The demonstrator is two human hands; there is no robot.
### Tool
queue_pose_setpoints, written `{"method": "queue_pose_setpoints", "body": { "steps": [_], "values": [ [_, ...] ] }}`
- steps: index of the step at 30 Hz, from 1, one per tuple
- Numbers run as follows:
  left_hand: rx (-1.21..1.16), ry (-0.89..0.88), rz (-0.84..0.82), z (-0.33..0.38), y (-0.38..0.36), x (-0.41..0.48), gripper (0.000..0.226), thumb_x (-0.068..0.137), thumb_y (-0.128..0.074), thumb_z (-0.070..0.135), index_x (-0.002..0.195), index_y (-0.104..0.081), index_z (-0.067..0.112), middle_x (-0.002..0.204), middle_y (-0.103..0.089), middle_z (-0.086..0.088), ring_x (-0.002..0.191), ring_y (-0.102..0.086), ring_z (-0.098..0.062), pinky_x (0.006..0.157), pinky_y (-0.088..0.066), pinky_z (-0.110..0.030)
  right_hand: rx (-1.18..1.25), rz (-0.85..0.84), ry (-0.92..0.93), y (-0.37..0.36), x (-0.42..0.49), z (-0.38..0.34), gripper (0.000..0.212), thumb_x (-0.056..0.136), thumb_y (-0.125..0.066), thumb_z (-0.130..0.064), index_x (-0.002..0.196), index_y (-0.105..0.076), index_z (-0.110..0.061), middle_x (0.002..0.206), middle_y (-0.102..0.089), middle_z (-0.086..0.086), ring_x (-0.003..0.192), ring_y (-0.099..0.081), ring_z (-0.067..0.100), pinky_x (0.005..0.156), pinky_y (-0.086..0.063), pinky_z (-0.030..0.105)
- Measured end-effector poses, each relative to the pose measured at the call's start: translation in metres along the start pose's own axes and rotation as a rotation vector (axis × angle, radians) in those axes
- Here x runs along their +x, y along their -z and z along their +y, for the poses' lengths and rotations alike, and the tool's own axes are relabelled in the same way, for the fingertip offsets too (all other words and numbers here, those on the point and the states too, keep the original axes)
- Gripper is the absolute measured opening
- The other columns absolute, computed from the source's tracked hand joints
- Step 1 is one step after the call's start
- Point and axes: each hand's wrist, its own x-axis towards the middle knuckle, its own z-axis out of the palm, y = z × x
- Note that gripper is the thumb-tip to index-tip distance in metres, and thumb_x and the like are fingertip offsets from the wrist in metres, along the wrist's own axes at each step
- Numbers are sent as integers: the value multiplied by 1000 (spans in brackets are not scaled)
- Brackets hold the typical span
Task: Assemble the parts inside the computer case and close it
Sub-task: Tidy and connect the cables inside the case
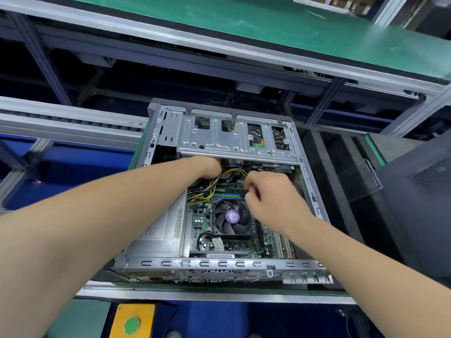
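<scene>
The computer case (152, 142) lies open in the middle of the bench (195, 293), and this looks like the wiring step. The left hand (210, 167) reaches in at 12 o'clock, under the drive cage (219, 140), by the yellow wires (228, 173). Its fingers are hidden, so I cannot tell how they sit. The right hand (272, 195) has its fingers (251, 185) curled in above the fan (233, 217), but what they pinch is unclear. Next, a plug likely needs pushing home

Yellow box (144, 311) (green button (131, 325)), green mat (244, 23) above.
</scene>
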Motion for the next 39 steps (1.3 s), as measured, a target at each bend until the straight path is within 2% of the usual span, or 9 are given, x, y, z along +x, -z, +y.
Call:
{"method": "queue_pose_setpoints", "body": {
  "steps": [2,5,11,19,26,29,31,34,39],
  "values": [
    [-76,-48,21,-2,-1,1,37,109,-32,11,139,-50,-1,142,-54,-18,90,-53,-27,77,-46,-21,67,-10,137,-10,14,-4,20,99,-52,-8,109,-70,-11,105,-65,4,97,-59,20,87,-45,27],
    [-116,-136,84,-5,-3,4,36,107,-33,8,139,-47,3,140,-53,-16,107,-53,-27,84,-36,-26,-21,-114,124,-36,41,-5,37,99,-45,6,129,-65,-2,129,-60,12,122,-52,28,106,-40,32],
    [-190,-134,139,-8,-8,15,19,107,-29,8,113,-48,12,99,-48,-7,92,-40,-19,81,-31,-28,-194,-126,-75,-67,68,-5,31,93,-52,7,122,-57,-1,122,-55,19,115,-58,36,93,-54,46],
    [-83,-140,79,-10,-9,17,41,110,-27,10,145,-45,-2,148,-48,-16,123,-50,-26,108,-35,-33,-343,-144,-42,-73,67,5,20,97,-49,-7,110,-64,-4,112,-56,20,98,-63,41,72,-38,39],
    [-146,-171,60,-11,-8,23,40,111,-24,15,143,-46,5,147,-48,-10,122,-47,-17,117,-32,-34,-309,-159,-63,-73,69,3,13,96,-51,-8,85,-48,-13,79,-42,8,91,-67,40,66,-41,37],
    [-209,-162,66,-10,-8,21,38,111,-25,15,139,-48,7,141,-50,-10,113,-43,-14,114,-31,-32,-301,-174,-71,-72,69,2,8,97,-51,-9,90,-51,-13,93,-59,16,94,-67,40,68,-41,38],
    [-216,-173,90,-10,-7,20,42,111,-26,14,148,-42,6,153,-44,-12,127,-46,-19,113,-30,-32,-295,-197,-68,-72,71,3,8,98,-49,-9,92,-51,-13,108,-64,21,95,-67,40,69,-42,39],
    [-219,-185,74,-8,-7,16,46,112,-22,18,157,-28,8,163,-29,-10,146,-34,-23,116,-26,-32,-240,-224,-84,-72,75,7,10,100,-47,-9,91,-47,-12,109,-67,22,95,-67,39,70,-42,36],
    [-286,-242,77,-8,-6,15,43,112,-23,18,152,-37,10,158,-37,-10,139,-40,-22,116,-27,-30,-46,-223,-223,-76,81,9,16,105,-47,-14,111,-56,-3,110,-68,21,102,-66,41,78,-53,38]
  ]
}}
